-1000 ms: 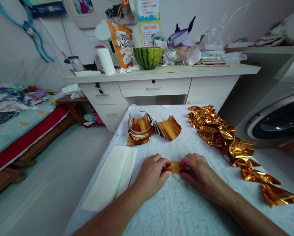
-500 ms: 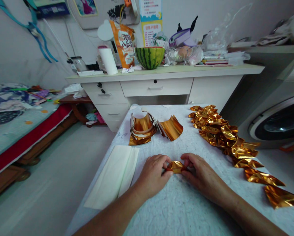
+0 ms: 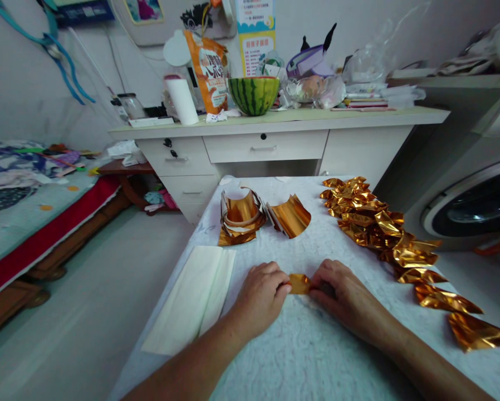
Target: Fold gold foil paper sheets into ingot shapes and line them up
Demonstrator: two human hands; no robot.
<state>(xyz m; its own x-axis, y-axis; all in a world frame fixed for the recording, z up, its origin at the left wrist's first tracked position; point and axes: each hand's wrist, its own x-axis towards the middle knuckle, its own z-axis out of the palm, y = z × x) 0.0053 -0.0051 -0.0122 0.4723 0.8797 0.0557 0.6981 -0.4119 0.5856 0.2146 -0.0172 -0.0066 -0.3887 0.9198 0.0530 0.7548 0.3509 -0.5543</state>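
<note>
Between my hands a small piece of gold foil paper [image 3: 299,284] lies low over the cloth-covered table. My left hand [image 3: 263,292] pinches its left end, and my right hand [image 3: 337,287] pinches the right end; the ends are hidden in the fingers. Beyond them stand a curled stack of gold foil sheets [image 3: 240,214] and a smaller curved stack of gold sheets [image 3: 292,216]. Several folded gold foil pieces [image 3: 375,225] run in a row down the right side. Left of my left hand lie flat white paper sheets [image 3: 191,301].
The table [image 3: 300,356] has a pale quilted cover. Behind it is a white desk [image 3: 270,146] carrying a half watermelon [image 3: 253,94], an orange pouch [image 3: 209,72] and a paper roll [image 3: 182,100]. A washing machine [image 3: 471,145] stands right, a bed [image 3: 45,228] left.
My fingers have closed in more tightly around the ends of the foil piece, and its middle looks flatter. My right hand has shifted slightly right. The view has tilted a little.
</note>
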